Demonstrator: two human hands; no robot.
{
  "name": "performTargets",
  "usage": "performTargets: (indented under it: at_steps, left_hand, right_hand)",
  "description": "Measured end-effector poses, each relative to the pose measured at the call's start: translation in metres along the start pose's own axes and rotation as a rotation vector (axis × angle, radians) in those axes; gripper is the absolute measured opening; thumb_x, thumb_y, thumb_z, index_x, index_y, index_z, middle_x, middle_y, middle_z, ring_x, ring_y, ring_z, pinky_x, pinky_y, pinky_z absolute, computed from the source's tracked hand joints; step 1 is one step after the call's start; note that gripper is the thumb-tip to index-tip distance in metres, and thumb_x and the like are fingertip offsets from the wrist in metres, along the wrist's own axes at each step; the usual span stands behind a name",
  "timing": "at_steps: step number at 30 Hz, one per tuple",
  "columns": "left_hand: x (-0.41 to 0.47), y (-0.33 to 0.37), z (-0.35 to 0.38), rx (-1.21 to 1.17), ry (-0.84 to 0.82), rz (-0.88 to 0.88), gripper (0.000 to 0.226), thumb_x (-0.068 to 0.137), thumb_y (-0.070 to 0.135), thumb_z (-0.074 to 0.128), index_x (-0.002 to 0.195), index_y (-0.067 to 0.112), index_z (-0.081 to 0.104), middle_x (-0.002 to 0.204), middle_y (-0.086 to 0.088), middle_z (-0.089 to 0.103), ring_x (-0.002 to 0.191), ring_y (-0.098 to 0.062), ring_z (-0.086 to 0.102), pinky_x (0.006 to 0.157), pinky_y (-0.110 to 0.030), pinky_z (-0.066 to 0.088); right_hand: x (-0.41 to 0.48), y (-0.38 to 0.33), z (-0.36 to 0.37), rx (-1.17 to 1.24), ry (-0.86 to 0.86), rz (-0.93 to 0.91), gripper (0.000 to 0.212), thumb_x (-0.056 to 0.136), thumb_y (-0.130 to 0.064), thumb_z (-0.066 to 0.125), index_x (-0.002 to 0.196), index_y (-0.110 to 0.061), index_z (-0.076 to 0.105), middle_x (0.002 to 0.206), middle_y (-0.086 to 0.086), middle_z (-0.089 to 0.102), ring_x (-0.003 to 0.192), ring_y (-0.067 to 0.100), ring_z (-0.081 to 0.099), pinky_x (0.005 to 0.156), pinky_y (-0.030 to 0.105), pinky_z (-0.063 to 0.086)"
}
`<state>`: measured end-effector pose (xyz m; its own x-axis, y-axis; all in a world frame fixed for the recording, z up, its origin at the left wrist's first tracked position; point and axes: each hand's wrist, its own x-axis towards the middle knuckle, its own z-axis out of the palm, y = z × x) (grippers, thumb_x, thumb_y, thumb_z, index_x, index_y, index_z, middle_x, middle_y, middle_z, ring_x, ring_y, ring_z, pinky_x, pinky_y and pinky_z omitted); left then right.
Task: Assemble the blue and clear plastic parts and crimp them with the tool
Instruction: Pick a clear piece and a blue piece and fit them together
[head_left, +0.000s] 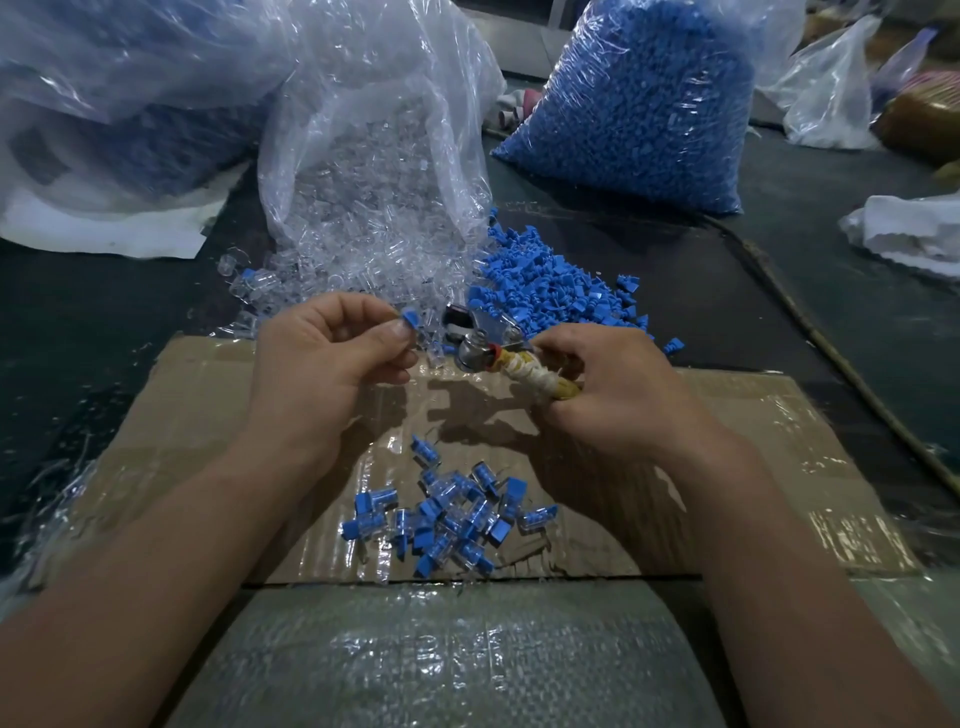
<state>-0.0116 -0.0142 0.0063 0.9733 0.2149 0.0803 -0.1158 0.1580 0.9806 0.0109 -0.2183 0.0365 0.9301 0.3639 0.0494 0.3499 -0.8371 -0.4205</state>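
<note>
My left hand (332, 348) pinches a small blue part (410, 318) between thumb and fingertips, held above the cardboard sheet (208, 415). My right hand (608, 384) grips the crimping tool (498, 353) by its wrapped yellow handle, its metal head pointing left toward the blue part. Loose blue parts (550, 286) lie heaped just beyond the tool. Clear parts (332, 275) spill from an open plastic bag (374, 130) behind my left hand. Several assembled blue-and-clear pieces (447, 519) lie piled on the cardboard between my forearms.
A sealed bag of blue parts (639, 104) stands at the back right. Another large plastic bag (104, 104) fills the back left. White bags (831, 93) and a cloth (909, 234) lie at the far right. A cord (831, 353) runs across the dark mat.
</note>
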Motion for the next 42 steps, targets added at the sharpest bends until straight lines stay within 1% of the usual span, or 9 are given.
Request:
performTargets:
  at_steps: [4, 8, 12, 17, 21, 24, 26, 32, 42]
  left_hand:
    - [-0.001, 0.005, -0.002, -0.027, -0.017, -0.058, 0.010, 0.073, 0.006, 0.066, 0.071, 0.016, 0.069, 0.065, -0.003, 0.070, 0.054, -0.009, 0.064, 0.047, -0.016, 0.049]
    - [-0.005, 0.013, -0.005, 0.063, -0.276, -0.132, 0.012, 0.054, 0.021, 0.072, 0.066, 0.022, 0.073, 0.065, -0.004, 0.070, 0.038, -0.004, 0.049, 0.036, -0.014, 0.038]
    - [-0.012, 0.015, -0.003, 0.164, -0.573, -0.172, 0.017, 0.052, 0.022, 0.074, 0.069, 0.020, 0.074, 0.066, -0.007, 0.070, 0.046, -0.008, 0.059, 0.041, -0.018, 0.045]
    - [-0.016, 0.020, 0.001, 0.268, -0.733, -0.133, 0.025, 0.050, 0.030, 0.073, 0.072, 0.017, 0.074, 0.065, -0.002, 0.071, 0.053, -0.006, 0.063, 0.050, -0.012, 0.049]
    - [-0.010, 0.015, -0.001, 0.270, -0.399, -0.103, 0.010, 0.060, 0.026, 0.070, 0.069, 0.023, 0.072, 0.067, 0.001, 0.070, 0.053, -0.005, 0.063, 0.049, -0.011, 0.048]
    - [0.003, 0.004, -0.008, 0.685, 0.037, 0.166, 0.016, 0.079, 0.011, 0.068, 0.085, 0.026, 0.068, 0.066, 0.009, 0.063, 0.060, 0.000, 0.058, 0.056, -0.001, 0.041]
    - [0.012, 0.002, -0.014, 0.897, 0.172, 0.285, 0.023, 0.082, 0.009, 0.066, 0.103, 0.018, 0.068, 0.084, 0.006, 0.060, 0.067, 0.000, 0.050, 0.063, -0.004, 0.035]
    - [0.024, -0.011, -0.021, 1.203, 0.072, 0.264, 0.043, 0.086, 0.012, 0.061, 0.128, 0.013, 0.055, 0.130, -0.013, 0.047, 0.123, -0.029, 0.036, 0.103, -0.034, 0.024]
    - [0.023, -0.008, -0.018, 1.214, -0.058, 0.313, 0.024, 0.086, 0.008, 0.063, 0.109, 0.005, 0.067, 0.112, -0.013, 0.061, 0.105, -0.024, 0.051, 0.087, -0.024, 0.029]
  right_hand:
    - [-0.002, 0.006, -0.007, 0.015, -0.085, 0.035, 0.035, 0.066, -0.023, 0.073, 0.100, -0.029, 0.065, 0.078, -0.018, 0.057, 0.077, 0.005, 0.055, 0.067, 0.026, 0.045]
    - [-0.003, 0.005, -0.008, -0.034, -0.171, 0.046, 0.048, 0.056, -0.045, 0.080, 0.099, -0.029, 0.064, 0.084, -0.015, 0.059, 0.079, 0.005, 0.053, 0.071, 0.031, 0.046]
    - [-0.001, 0.005, -0.005, -0.121, -0.215, 0.016, 0.068, 0.050, -0.057, 0.078, 0.109, -0.029, 0.058, 0.083, -0.022, 0.045, 0.078, -0.001, 0.044, 0.067, 0.024, 0.038]
    - [-0.001, 0.009, -0.003, -0.116, -0.274, 0.036, 0.082, 0.050, -0.062, 0.074, 0.123, -0.032, 0.048, 0.097, -0.018, 0.041, 0.095, 0.006, 0.040, 0.073, 0.025, 0.032]
    - [-0.001, 0.013, -0.006, -0.100, -0.251, 0.023, 0.074, 0.056, -0.063, 0.070, 0.122, -0.035, 0.052, 0.102, -0.017, 0.047, 0.104, 0.011, 0.042, 0.083, 0.030, 0.035]
    - [-0.002, 0.013, -0.007, -0.075, -0.238, 0.014, 0.068, 0.060, -0.062, 0.067, 0.120, -0.033, 0.055, 0.101, -0.018, 0.048, 0.100, 0.007, 0.044, 0.078, 0.026, 0.037]
    - [-0.002, 0.012, -0.008, -0.042, -0.212, 0.014, 0.065, 0.061, -0.061, 0.067, 0.118, -0.031, 0.057, 0.097, -0.019, 0.051, 0.093, 0.004, 0.047, 0.071, 0.017, 0.037]
    - [-0.001, 0.015, -0.011, 0.048, -0.051, 0.076, 0.048, 0.067, -0.058, 0.065, 0.104, -0.028, 0.064, 0.086, -0.021, 0.054, 0.088, 0.003, 0.054, 0.073, 0.023, 0.043]
    - [0.000, 0.024, -0.018, 0.101, 0.218, 0.162, 0.007, 0.082, -0.037, 0.065, 0.079, -0.031, 0.065, 0.072, -0.019, 0.059, 0.073, 0.000, 0.057, 0.068, 0.023, 0.045]
